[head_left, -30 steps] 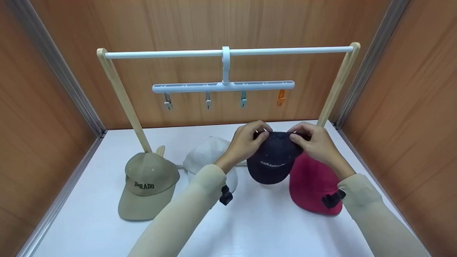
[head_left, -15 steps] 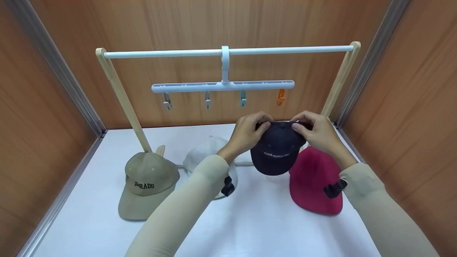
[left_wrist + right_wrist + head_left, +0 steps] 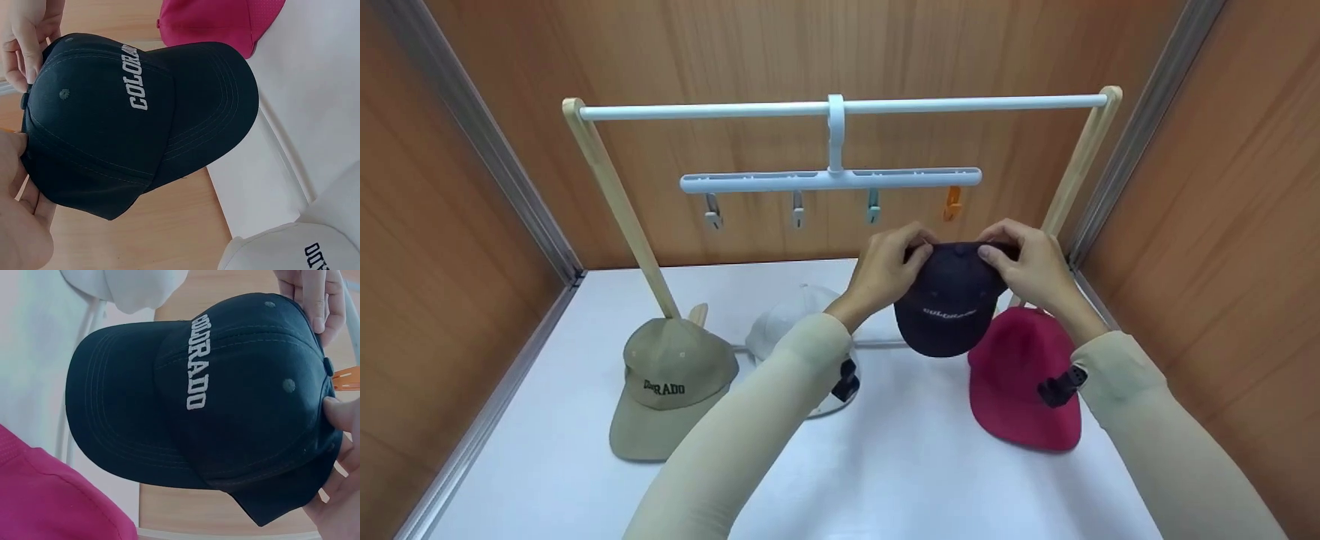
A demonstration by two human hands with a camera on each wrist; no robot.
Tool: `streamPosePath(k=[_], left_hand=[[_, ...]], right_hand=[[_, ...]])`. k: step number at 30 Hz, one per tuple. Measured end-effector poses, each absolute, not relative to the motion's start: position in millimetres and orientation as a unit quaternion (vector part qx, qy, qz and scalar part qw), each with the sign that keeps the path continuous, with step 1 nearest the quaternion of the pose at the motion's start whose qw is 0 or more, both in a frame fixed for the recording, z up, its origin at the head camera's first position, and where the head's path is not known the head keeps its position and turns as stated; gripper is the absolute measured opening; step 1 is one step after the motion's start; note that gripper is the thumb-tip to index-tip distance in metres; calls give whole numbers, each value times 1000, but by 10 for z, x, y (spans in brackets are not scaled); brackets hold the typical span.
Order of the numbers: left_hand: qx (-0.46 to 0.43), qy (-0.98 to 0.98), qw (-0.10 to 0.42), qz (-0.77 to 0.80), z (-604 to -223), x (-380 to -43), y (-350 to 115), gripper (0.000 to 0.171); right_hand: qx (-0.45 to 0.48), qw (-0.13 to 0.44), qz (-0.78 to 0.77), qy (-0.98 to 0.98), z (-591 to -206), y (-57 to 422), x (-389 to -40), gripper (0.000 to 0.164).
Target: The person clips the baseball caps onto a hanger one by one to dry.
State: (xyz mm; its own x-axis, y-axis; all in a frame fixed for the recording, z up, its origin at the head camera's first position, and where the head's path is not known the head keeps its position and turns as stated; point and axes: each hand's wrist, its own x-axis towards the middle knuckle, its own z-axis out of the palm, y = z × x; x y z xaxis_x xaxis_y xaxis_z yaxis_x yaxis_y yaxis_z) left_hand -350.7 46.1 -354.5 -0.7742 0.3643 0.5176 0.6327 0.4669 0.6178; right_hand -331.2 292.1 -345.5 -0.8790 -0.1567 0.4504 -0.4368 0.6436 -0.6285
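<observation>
A dark navy baseball cap (image 3: pixel 949 300) with white COLORADO lettering hangs in the air, brim down, between both hands. On its upper left, the left hand (image 3: pixel 885 266) pinches the crown between thumb and fingers. The right hand (image 3: pixel 1031 262) pinches the crown's upper right in the same way. Both wrist views show the thumbs on the outside near the top button. Above the cap hangs a pale blue clip hanger (image 3: pixel 832 180), its orange clip (image 3: pixel 952 204) and teal clip (image 3: pixel 873 206) nearest to the hands.
The hanger hooks over a white rail (image 3: pixel 705 112) on wooden posts. A khaki cap (image 3: pixel 679 364) sits at left. A white cap (image 3: pixel 784 322) lies partly behind the left arm. At right, a crimson cap (image 3: pixel 1012 375) rests on the white table (image 3: pixel 930 465). Wooden walls enclose it.
Both hands have lifted the navy cap up and slightly right, towards the hanger's clips. The other caps and the hanger have stayed in place.
</observation>
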Motion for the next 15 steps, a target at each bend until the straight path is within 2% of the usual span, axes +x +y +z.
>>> streamPosePath(k=[15], left_hand=[[-276, -848, 159, -424, -3512, -3582, 517, 16]], right_hand=[[173, 195, 404, -877, -3432, 2943, -3368, 13]])
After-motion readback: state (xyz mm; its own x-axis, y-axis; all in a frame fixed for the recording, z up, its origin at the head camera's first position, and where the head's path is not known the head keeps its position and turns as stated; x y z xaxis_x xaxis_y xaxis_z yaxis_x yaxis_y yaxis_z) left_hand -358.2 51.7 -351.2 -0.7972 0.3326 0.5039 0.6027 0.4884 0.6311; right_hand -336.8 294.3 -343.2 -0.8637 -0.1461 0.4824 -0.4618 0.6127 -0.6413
